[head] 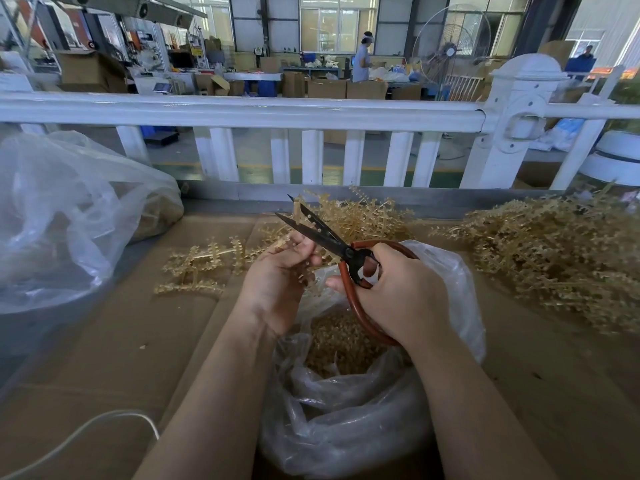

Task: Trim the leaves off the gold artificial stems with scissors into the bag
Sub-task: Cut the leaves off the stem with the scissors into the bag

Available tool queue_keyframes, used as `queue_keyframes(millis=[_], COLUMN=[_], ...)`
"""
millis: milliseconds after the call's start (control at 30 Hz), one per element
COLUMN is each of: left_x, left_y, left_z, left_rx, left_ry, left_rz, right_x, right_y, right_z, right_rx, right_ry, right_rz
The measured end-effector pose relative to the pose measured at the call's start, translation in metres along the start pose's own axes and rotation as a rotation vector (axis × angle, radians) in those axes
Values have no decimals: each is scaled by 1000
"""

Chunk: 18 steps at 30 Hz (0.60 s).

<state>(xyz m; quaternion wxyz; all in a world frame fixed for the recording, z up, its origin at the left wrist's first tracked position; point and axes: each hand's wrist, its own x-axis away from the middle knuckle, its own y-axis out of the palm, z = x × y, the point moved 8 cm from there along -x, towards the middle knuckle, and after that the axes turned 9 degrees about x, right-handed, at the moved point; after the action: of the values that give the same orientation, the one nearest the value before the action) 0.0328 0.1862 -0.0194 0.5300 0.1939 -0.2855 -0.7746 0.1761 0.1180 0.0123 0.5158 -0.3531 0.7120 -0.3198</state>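
Bag (349, 420) holds cut gold leaves (341, 344).

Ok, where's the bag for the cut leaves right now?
Low centre of the head view: the bag sits open below both hands, between the forearms, on the cardboard.

The stems (554, 258) are pale gold. The scissors (332, 244) have black blades and reddish-brown handles. The bag (346, 420) is clear plastic with gold leaf bits inside. The worktop (104, 358) is brown cardboard. The railing (242, 112) is white.
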Motion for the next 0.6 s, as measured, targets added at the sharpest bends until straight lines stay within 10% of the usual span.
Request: queue_keyframes(millis=[600], left_x=[1], left_y=[2], left_z=[1], left_rx=[24], left_ry=[-6], left_rz=[-19], right_x=[-1], right_y=[2], right_z=[1], right_rx=[4], right_ry=[-22], right_rz=[19])
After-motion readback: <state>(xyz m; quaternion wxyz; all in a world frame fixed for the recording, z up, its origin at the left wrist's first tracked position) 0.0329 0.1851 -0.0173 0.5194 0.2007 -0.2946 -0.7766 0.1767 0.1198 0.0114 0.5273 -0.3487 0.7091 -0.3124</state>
